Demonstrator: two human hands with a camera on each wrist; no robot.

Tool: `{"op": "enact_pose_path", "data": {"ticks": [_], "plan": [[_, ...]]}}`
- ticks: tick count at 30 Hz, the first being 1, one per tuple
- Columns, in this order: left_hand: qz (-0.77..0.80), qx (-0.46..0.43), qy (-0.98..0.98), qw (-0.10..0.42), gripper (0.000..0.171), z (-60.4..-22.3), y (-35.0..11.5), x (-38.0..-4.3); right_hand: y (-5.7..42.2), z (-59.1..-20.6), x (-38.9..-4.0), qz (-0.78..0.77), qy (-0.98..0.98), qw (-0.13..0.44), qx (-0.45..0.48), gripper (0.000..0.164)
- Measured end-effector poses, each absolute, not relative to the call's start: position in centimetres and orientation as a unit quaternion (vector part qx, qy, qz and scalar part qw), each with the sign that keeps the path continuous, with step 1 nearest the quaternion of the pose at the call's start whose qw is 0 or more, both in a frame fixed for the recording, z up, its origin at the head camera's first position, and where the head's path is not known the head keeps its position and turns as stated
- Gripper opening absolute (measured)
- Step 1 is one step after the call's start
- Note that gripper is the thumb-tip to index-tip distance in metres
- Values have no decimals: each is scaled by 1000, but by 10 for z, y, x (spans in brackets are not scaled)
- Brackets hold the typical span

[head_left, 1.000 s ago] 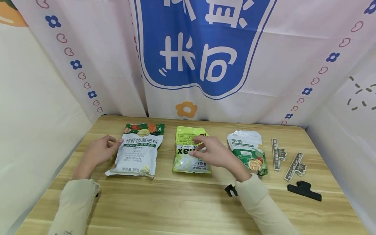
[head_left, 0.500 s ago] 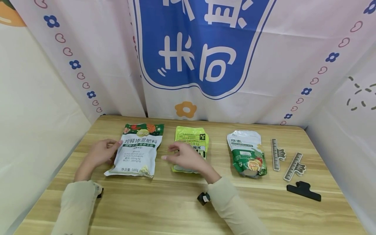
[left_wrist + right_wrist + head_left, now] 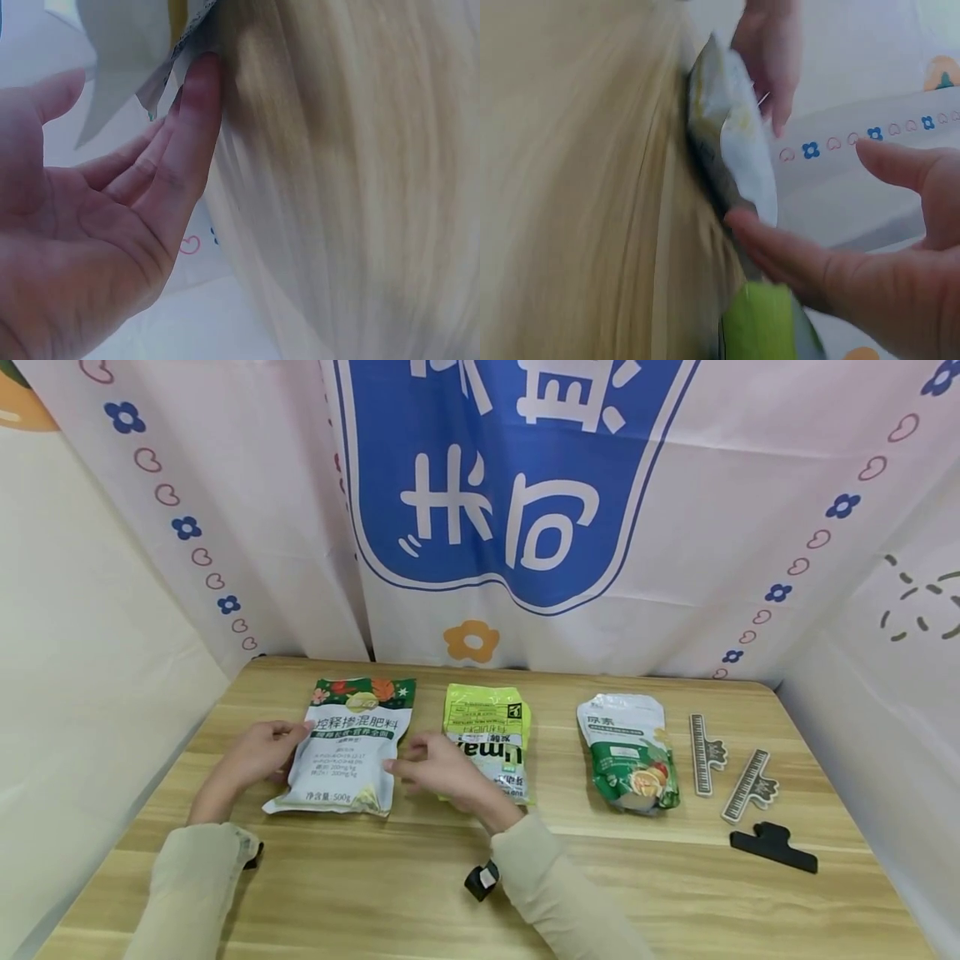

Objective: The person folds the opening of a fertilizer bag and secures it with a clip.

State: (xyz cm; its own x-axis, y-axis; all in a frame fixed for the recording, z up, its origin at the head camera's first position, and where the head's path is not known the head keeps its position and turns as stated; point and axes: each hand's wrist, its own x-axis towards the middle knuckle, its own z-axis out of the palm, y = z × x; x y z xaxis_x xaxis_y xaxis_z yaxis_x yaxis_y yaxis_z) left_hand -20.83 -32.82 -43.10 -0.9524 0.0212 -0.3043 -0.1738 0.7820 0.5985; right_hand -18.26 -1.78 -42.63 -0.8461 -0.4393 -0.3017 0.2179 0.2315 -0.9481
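Note:
A white fertilizer bag (image 3: 347,760) with a green top band lies at the left of the table. My left hand (image 3: 258,756) is at its left edge, thumb over the front and fingers beside the edge. In the left wrist view the fingers (image 3: 196,112) are extended at the bag's edge (image 3: 131,52). My right hand (image 3: 438,768) stands at the same bag's right side, partly in front of the yellow-green bag (image 3: 491,727). In the right wrist view its thumb and fingers are spread, with fingertips (image 3: 742,217) right at the white bag's side (image 3: 750,165).
A green and white pouch (image 3: 630,756) lies right of the middle. Beyond it are two clear ruler-patterned clips (image 3: 701,756) and a black clip (image 3: 775,847). A printed cloth (image 3: 660,568) hangs behind the wooden table (image 3: 390,877).
My right hand has moved left, from over the yellow-green bag to the white bag's right side. My left hand stays at that bag's left edge. The bags have not moved.

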Motion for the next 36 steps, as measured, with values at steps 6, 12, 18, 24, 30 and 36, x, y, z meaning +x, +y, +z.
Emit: {"op": "enact_pose_path", "data": {"ticks": [6,12,18,24,30,36], "plan": [[330,-43,928,167,88,-432,-327,-210,-30,-430,-182,-624,736,259,-34,82],[341,-46,922,177,91,-430,-323,-208,-44,-434,-181,-654,711,261,-1,52],[338,-44,921,187,87,-429,-319,-209,-59,-434,-180,-642,733,223,25,23],[335,-49,921,195,76,-429,-317,-209,-67,-436,-182,-623,757,193,44,21],[336,-46,921,192,61,-430,-317,-210,-71,-439,-181,-603,777,175,45,16],[344,-42,918,193,56,-429,-314,-210,-73,-442,-183,-594,788,160,39,22]]}}
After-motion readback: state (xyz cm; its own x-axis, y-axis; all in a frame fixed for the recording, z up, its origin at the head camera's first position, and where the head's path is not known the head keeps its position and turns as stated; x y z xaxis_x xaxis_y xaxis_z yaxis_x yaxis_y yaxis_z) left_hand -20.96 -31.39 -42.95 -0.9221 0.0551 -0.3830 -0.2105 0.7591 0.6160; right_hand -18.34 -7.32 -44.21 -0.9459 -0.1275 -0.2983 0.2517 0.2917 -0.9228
